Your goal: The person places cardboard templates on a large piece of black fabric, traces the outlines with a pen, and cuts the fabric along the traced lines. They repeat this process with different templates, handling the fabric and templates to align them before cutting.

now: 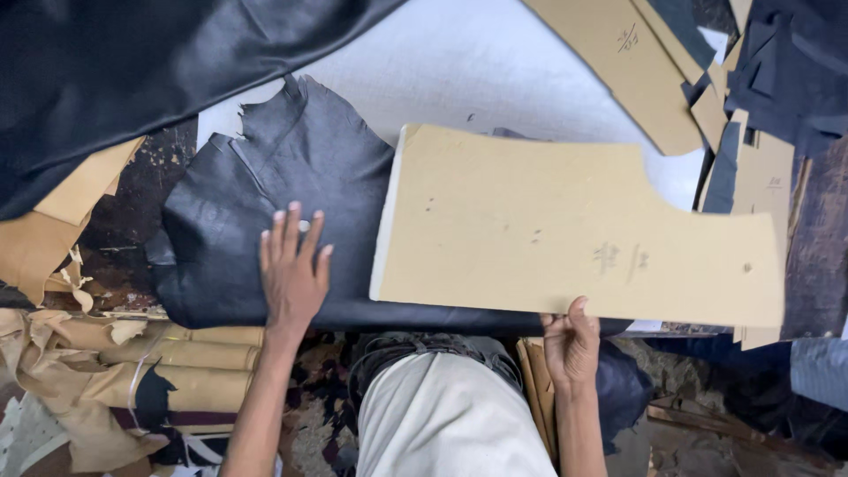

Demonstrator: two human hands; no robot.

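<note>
Left hand (292,274) flat on black leather (265,190); right hand (571,343) pinching cardboard template (548,225).

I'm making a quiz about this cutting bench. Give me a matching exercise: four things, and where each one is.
1. left hand
2. right hand
3. large tan cardboard pattern
4. rolled tan paper sheets

a. lying low at the left, under the bench edge
b. flat on the black leather hide
c. gripping the pattern's lower edge
d. held over the hide's right part

Pairs: 1-b, 2-c, 3-d, 4-a
</note>
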